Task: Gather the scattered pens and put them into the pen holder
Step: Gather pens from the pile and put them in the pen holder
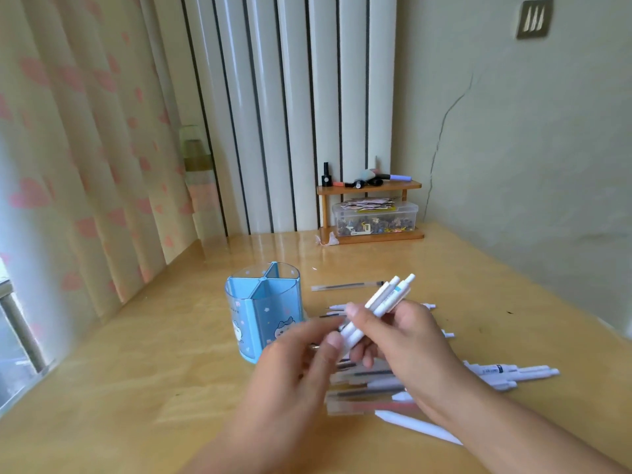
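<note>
Pens (383, 388) lie in a messy pile on the desk (136, 388), close to the person and partly under both hands. One white pen (415, 426) lies nearest, just beside the right arm. More white pens (513, 372) stick out to the right of the pile.

Above the pile, the right hand (407, 340) holds a bunch (379, 307) of white pens. Its grip is curled tight round them, and their ends point up and to the right. The left hand (304, 357) is just beside it. Its thumb and fingers touch the low end of the bunch, but it is blurry, so I cannot tell if that grip holds on or only touches.

Left of the hands stands the blue holder (263, 309). It is upright, has parts inside, and has little cats on its side. A thin refill (345, 286) lies alone on the desk behind the hands.

Far back, by the wall, a small wooden shelf (371, 188) sits on the desk. A clear box (374, 218) full of small bits sits under its top board. A curtain (85, 148) with pink hearts hangs on the left.
</note>
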